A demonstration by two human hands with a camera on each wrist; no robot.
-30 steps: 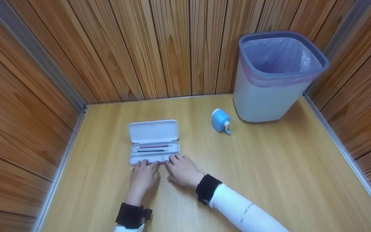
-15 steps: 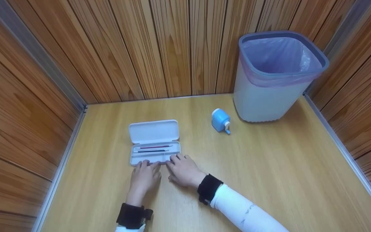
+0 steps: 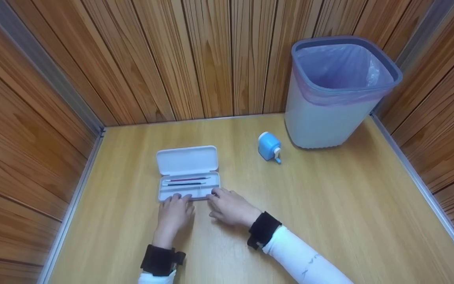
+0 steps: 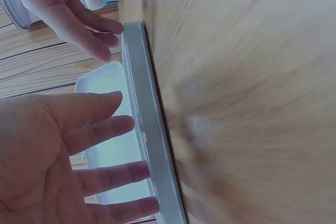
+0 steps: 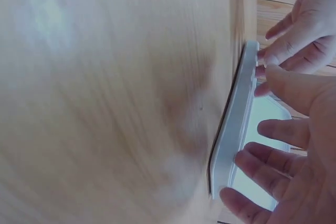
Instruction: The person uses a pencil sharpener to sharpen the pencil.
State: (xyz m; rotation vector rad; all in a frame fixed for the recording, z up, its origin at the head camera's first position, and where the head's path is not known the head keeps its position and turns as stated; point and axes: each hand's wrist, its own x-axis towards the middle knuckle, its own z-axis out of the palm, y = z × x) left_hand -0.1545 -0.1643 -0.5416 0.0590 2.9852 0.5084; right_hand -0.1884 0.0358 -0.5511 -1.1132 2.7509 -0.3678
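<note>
A pale grey pencil case (image 3: 179,194) lies with its hinged lid (image 3: 188,160) raised and leaning back. In its tray sit a thin dark red pencil-like stick (image 3: 187,180) and a thin black one (image 3: 184,184). At the left part of the case's front edge is my left hand (image 3: 173,216), its spread, fairly straight fingers (image 4: 115,177) reaching over the rim. My right hand (image 3: 231,207) is at the front right corner, fingers (image 5: 265,174) loosely extended along the rim. Neither hand grips anything.
Right of the case lies a blue pencil sharpener (image 3: 268,146) with a crank handle. A lined waste bin (image 3: 321,122) stands in the back right corner. Wood-panelled walls (image 3: 211,59) enclose the table (image 3: 329,205) at the back and sides.
My right hand has shifted slightly right, away from the left one, toward the case's corner. My left thumb and fingers have eased a little at the front edge. The case stays open.
</note>
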